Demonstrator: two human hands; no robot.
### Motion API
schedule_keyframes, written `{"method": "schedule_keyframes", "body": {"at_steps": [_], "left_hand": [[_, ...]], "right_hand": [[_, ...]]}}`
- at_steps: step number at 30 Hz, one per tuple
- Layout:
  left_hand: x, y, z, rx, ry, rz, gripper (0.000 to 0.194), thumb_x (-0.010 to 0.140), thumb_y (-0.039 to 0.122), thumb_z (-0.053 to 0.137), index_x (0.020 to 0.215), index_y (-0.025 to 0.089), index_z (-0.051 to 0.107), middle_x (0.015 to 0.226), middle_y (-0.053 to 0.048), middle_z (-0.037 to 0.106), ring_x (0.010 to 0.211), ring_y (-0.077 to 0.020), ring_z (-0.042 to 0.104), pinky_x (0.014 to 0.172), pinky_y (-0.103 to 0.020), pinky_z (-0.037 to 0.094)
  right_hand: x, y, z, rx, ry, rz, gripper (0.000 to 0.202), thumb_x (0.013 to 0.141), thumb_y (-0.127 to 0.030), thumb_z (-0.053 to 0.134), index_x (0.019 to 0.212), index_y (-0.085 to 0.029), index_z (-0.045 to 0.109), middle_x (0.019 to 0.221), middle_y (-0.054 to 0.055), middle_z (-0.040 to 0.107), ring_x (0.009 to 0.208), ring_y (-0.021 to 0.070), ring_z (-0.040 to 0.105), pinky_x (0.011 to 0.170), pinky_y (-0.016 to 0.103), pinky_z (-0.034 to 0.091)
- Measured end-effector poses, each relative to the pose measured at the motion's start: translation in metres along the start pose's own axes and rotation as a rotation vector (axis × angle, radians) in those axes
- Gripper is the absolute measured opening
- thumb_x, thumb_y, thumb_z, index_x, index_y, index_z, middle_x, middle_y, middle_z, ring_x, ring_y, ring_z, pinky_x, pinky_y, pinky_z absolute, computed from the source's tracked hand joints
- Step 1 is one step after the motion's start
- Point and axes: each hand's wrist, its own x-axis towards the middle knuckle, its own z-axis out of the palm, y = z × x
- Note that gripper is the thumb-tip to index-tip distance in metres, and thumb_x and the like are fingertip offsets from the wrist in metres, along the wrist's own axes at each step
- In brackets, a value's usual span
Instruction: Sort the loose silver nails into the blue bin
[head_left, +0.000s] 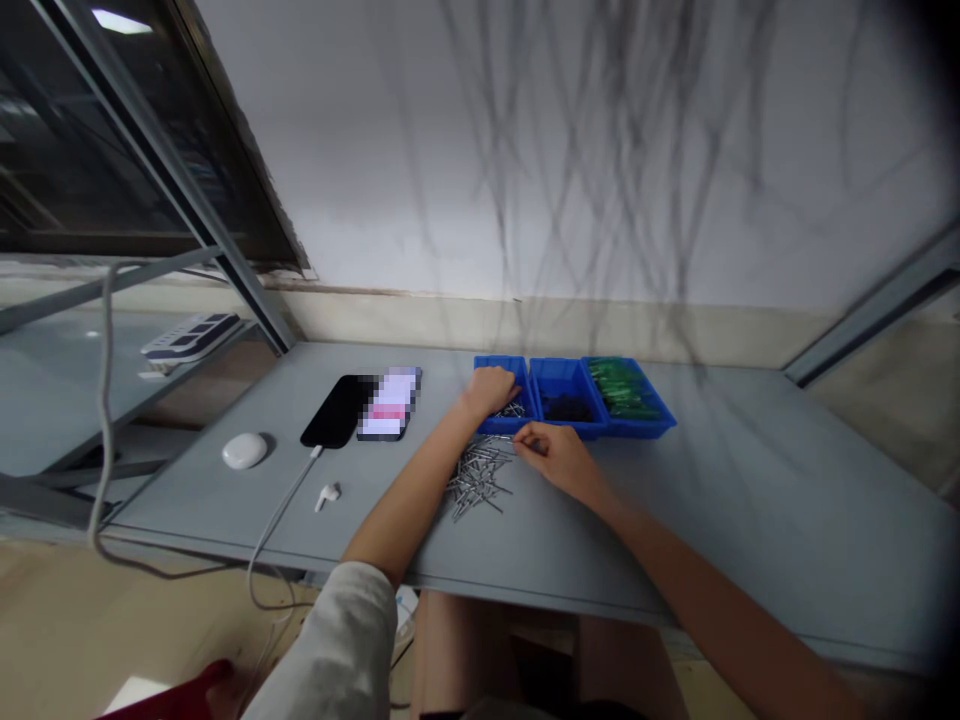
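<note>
Three blue bins stand side by side at the back of the grey table. My left hand (491, 389) is over the left bin (501, 362), which holds thin metal pins; its fingers are curled and their tips are hidden. A loose pile of metal pins (476, 478) lies in front of that bin. Just right of the pile, my right hand (546, 452) has its fingers pinched together near a pin end; what they hold is too small to make out. Dark small pieces (565, 408) lie in the middle bin, and green pieces (621, 388) fill the right one.
Left of the bins lie a black phone (330, 412) with a white cable (281, 510) and a lit phone (390, 405). A white earbud case (244, 451) and an earbud (328, 495) are nearer the left. Metal frame posts flank the table, with a wall behind.
</note>
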Motion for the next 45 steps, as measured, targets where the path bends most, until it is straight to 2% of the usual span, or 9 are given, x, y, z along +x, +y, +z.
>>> {"method": "schedule_keyframes", "body": {"at_steps": [5, 8, 12, 17, 21, 26, 35, 40, 45], "left_hand": [[0.000, -0.001, 0.000, 0.006, 0.006, 0.013, 0.043, 0.093, 0.039, 0.040, 0.102, 0.009, 0.068, 0.097, -0.020, 0.069, 0.095, -0.0294, 0.066, 0.078, -0.037, 0.050], [0.000, -0.002, 0.001, 0.007, 0.024, 0.019, 0.043, 0.093, 0.040, 0.039, 0.102, 0.009, 0.068, 0.098, -0.019, 0.069, 0.095, -0.0290, 0.066, 0.079, -0.036, 0.050], [0.001, -0.002, 0.001, 0.005, 0.015, 0.011, 0.042, 0.093, 0.040, 0.041, 0.101, 0.010, 0.069, 0.096, -0.019, 0.069, 0.095, -0.0274, 0.066, 0.080, -0.035, 0.049], [0.000, -0.002, 0.002, 0.003, 0.038, 0.011, 0.042, 0.093, 0.039, 0.039, 0.103, 0.010, 0.068, 0.097, -0.018, 0.069, 0.095, -0.0295, 0.066, 0.079, -0.037, 0.050], [-0.001, -0.001, 0.000, -0.001, 0.022, 0.012, 0.042, 0.093, 0.038, 0.038, 0.103, 0.010, 0.068, 0.098, -0.019, 0.069, 0.095, -0.0301, 0.065, 0.078, -0.038, 0.050], [-0.001, -0.001, -0.001, -0.004, 0.022, 0.001, 0.042, 0.094, 0.037, 0.038, 0.102, 0.010, 0.068, 0.098, -0.019, 0.069, 0.095, -0.0284, 0.066, 0.078, -0.036, 0.050], [-0.002, 0.000, -0.003, -0.020, 0.038, -0.004, 0.041, 0.094, 0.036, 0.037, 0.102, 0.010, 0.068, 0.099, -0.019, 0.068, 0.096, -0.0274, 0.065, 0.079, -0.035, 0.049], [0.002, -0.003, 0.004, -0.030, 0.044, -0.012, 0.040, 0.094, 0.036, 0.037, 0.102, 0.011, 0.067, 0.098, -0.018, 0.068, 0.095, -0.0270, 0.066, 0.079, -0.035, 0.050], [0.004, -0.005, 0.008, -0.028, 0.063, -0.006, 0.039, 0.095, 0.035, 0.037, 0.105, 0.011, 0.066, 0.098, -0.018, 0.068, 0.096, -0.0281, 0.066, 0.079, -0.038, 0.051]], "right_hand": [[0.003, 0.001, -0.009, 0.371, -0.005, 0.096, 0.020, 0.075, -0.035, 0.064, 0.078, -0.016, 0.068, 0.067, 0.003, 0.067, 0.048, 0.0114, 0.054, 0.043, 0.022, 0.040], [0.006, 0.002, -0.015, 0.521, 0.044, 0.126, 0.024, 0.071, -0.039, 0.068, 0.077, -0.016, 0.068, 0.064, 0.003, 0.068, 0.040, 0.0083, 0.048, 0.038, 0.021, 0.037], [0.008, 0.002, -0.021, 0.639, 0.143, 0.148, 0.027, 0.067, -0.041, 0.072, 0.076, -0.016, 0.067, 0.067, 0.004, 0.070, 0.038, 0.0073, 0.047, 0.038, 0.022, 0.037], [0.010, 0.004, -0.022, 0.681, 0.209, 0.186, 0.029, 0.066, -0.041, 0.073, 0.077, -0.015, 0.068, 0.066, 0.004, 0.069, 0.039, 0.0074, 0.046, 0.038, 0.022, 0.036], [0.011, 0.006, -0.021, 0.632, 0.240, 0.209, 0.031, 0.065, -0.042, 0.073, 0.077, -0.014, 0.068, 0.062, 0.003, 0.067, 0.038, 0.0080, 0.046, 0.038, 0.023, 0.036], [0.010, 0.008, -0.018, 0.535, 0.252, 0.167, 0.031, 0.068, -0.043, 0.070, 0.080, -0.014, 0.068, 0.064, 0.003, 0.065, 0.040, 0.0092, 0.049, 0.039, 0.024, 0.039], [0.009, 0.009, -0.017, 0.331, 0.188, 0.102, 0.030, 0.077, -0.041, 0.062, 0.090, -0.015, 0.069, 0.082, 0.007, 0.071, 0.045, 0.0108, 0.055, 0.045, 0.024, 0.043], [0.005, 0.001, -0.013, 0.177, 0.082, 0.024, 0.024, 0.080, -0.033, 0.059, 0.092, -0.016, 0.071, 0.069, 0.003, 0.069, 0.048, 0.0114, 0.053, 0.048, 0.024, 0.040], [0.000, -0.001, -0.001, -0.042, -0.026, -0.097, 0.019, 0.081, -0.023, 0.058, 0.092, -0.017, 0.073, 0.077, 0.003, 0.070, 0.058, 0.0126, 0.055, 0.057, 0.024, 0.041]]}}
